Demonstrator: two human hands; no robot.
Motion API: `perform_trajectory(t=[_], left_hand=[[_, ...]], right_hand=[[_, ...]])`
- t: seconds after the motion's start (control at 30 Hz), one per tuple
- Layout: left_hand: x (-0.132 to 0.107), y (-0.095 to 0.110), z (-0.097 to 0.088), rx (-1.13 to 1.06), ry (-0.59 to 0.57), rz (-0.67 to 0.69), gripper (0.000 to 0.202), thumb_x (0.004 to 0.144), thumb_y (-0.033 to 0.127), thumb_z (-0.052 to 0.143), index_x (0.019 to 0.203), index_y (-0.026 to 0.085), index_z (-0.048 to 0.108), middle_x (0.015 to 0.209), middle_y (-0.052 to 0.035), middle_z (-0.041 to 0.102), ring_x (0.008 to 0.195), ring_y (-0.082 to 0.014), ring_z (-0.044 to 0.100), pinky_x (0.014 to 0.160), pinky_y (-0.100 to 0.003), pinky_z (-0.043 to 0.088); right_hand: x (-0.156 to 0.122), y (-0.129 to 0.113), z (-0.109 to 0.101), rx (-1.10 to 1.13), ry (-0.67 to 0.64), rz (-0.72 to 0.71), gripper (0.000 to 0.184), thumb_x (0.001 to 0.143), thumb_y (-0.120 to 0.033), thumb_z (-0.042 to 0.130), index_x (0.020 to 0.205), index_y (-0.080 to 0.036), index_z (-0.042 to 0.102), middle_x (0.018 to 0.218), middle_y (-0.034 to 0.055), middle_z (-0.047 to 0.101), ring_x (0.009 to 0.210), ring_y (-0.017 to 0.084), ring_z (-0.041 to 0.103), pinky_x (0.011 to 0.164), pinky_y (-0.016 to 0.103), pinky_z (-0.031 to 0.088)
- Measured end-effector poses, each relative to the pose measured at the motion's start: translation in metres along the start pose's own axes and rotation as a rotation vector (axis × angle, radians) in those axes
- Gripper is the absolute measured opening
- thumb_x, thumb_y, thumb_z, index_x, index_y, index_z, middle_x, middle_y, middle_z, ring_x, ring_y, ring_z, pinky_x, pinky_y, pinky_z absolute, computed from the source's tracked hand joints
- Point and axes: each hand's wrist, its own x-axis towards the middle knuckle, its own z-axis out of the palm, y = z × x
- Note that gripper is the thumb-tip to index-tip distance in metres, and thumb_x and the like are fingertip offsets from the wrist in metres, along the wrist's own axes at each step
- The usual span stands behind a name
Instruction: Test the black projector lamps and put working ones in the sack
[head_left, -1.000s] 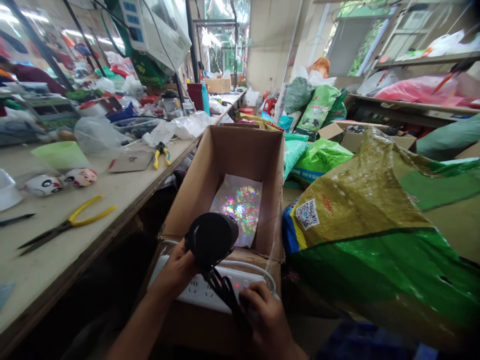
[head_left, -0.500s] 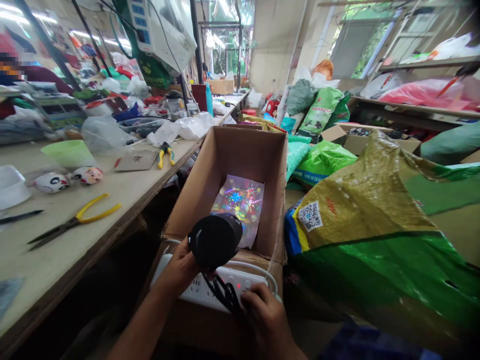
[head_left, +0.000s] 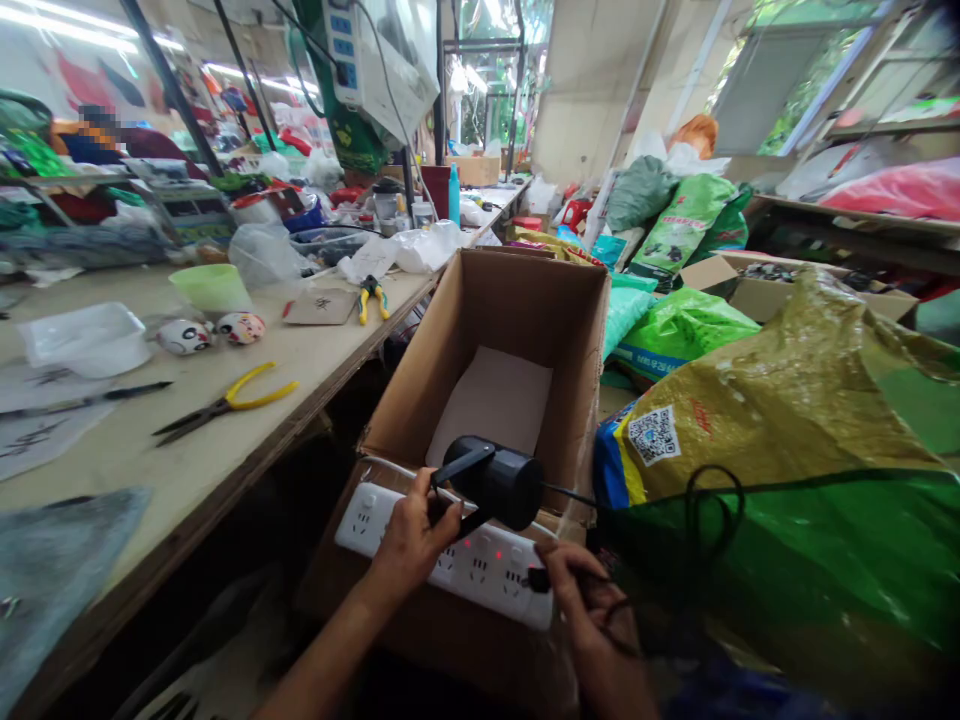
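Note:
My left hand (head_left: 414, 535) grips the bracket of a small black cylindrical lamp (head_left: 501, 482), held over the near edge of an open cardboard box (head_left: 525, 300). My right hand (head_left: 592, 610) pinches the lamp's black plug (head_left: 537, 579) just off the right end of a white power strip (head_left: 450, 560) that lies across the box's near rim. The black cord (head_left: 709, 500) loops to the right over a green and yellow sack. A pale sheet (head_left: 495, 405) lies on the box floor, with no coloured light on it.
A long workbench (head_left: 225, 420) runs along the left with yellow-handled scissors (head_left: 225, 402), two painted balls (head_left: 214, 333), a green bowl and pliers. Large woven sacks (head_left: 787, 450) crowd the right. A person sits at the far left behind the bench.
The coloured light pattern on the sheet in the box has gone out. My right hand has pulled the plug off the power strip, and the lamp has turned sideways. The view shifted left.

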Motion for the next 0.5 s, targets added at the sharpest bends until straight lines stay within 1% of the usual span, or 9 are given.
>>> perform_trajectory(t=[0.07,0.13,0.2,0.27,0.3,0.33,0.4,0.43,0.5], left_hand=[[-0.007,0.006,0.001,0.067,0.008,0.005,0.021,0.086,0.038,0.05,0.094,0.019,0.046,0.068,0.0029,0.056,0.063,-0.015,0.056,0.059,-0.024,0.043],[-0.014,0.012,0.005,0.143,0.013,0.026,0.019,0.086,0.037,0.051,0.094,0.02,0.047,0.067,0.0032,0.057,0.063,-0.0158,0.057,0.059,-0.025,0.042],[-0.021,0.016,0.011,0.228,0.0,0.055,0.017,0.085,0.033,0.052,0.096,0.021,0.049,0.068,0.0023,0.059,0.064,-0.0171,0.059,0.06,-0.026,0.043],[-0.027,0.019,0.018,0.295,-0.05,0.129,0.016,0.084,0.026,0.052,0.099,0.02,0.051,0.072,-0.0006,0.062,0.066,-0.0188,0.061,0.061,-0.028,0.045],[-0.03,0.021,0.021,0.324,-0.083,0.183,0.015,0.083,0.022,0.05,0.098,0.019,0.052,0.074,-0.0024,0.064,0.066,-0.0197,0.063,0.061,-0.029,0.046],[-0.033,0.022,0.023,0.35,-0.121,0.241,0.015,0.083,0.019,0.049,0.097,0.018,0.053,0.075,-0.0039,0.064,0.067,-0.0205,0.064,0.062,-0.029,0.047],[-0.039,0.024,0.025,0.386,-0.166,0.35,0.016,0.082,0.015,0.048,0.098,0.017,0.054,0.079,-0.006,0.066,0.071,-0.0218,0.065,0.065,-0.031,0.05],[-0.042,0.024,0.026,0.394,-0.167,0.389,0.02,0.082,0.015,0.05,0.101,0.018,0.053,0.082,-0.0067,0.066,0.075,-0.0223,0.065,0.068,-0.032,0.051],[-0.047,0.024,0.026,0.393,-0.09,0.433,0.035,0.078,0.014,0.057,0.111,0.019,0.048,0.093,-0.0084,0.066,0.084,-0.0235,0.065,0.074,-0.034,0.053]], right_hand=[[0.002,-0.004,-0.01,0.058,0.074,0.088,0.029,0.086,-0.043,0.052,0.104,-0.021,0.061,0.106,0.0089,0.064,0.092,0.023,0.061,0.074,0.03,0.053],[0.004,-0.006,-0.018,0.111,0.107,0.113,0.043,0.083,-0.044,0.056,0.12,-0.022,0.052,0.115,0.0111,0.06,0.087,0.022,0.062,0.072,0.032,0.053],[0.005,-0.008,-0.022,0.164,0.072,0.088,0.065,0.075,-0.047,0.065,0.13,-0.021,0.042,0.117,0.0128,0.058,0.084,0.021,0.062,0.07,0.033,0.053],[0.004,-0.011,-0.022,0.226,-0.003,0.066,0.087,0.063,-0.052,0.074,0.134,-0.02,0.035,0.117,0.0135,0.058,0.089,0.025,0.062,0.073,0.036,0.053],[0.003,-0.013,-0.022,0.255,-0.039,0.062,0.094,0.058,-0.053,0.076,0.135,-0.02,0.033,0.116,0.0134,0.058,0.093,0.027,0.062,0.075,0.037,0.053],[0.002,-0.014,-0.021,0.266,-0.063,0.062,0.095,0.056,-0.053,0.078,0.134,-0.021,0.034,0.115,0.0129,0.059,0.095,0.029,0.061,0.077,0.038,0.052],[-0.002,-0.013,-0.022,0.226,-0.067,0.066,0.087,0.056,-0.047,0.079,0.128,-0.021,0.04,0.112,0.0113,0.061,0.096,0.029,0.06,0.079,0.038,0.051],[-0.004,-0.012,-0.023,0.204,-0.058,0.065,0.081,0.057,-0.043,0.079,0.126,-0.021,0.042,0.111,0.0106,0.061,0.097,0.029,0.06,0.08,0.038,0.051],[-0.008,-0.007,-0.027,0.207,-0.058,0.07,0.075,0.061,-0.037,0.078,0.126,-0.023,0.043,0.115,0.0093,0.059,0.101,0.028,0.059,0.083,0.038,0.05]])
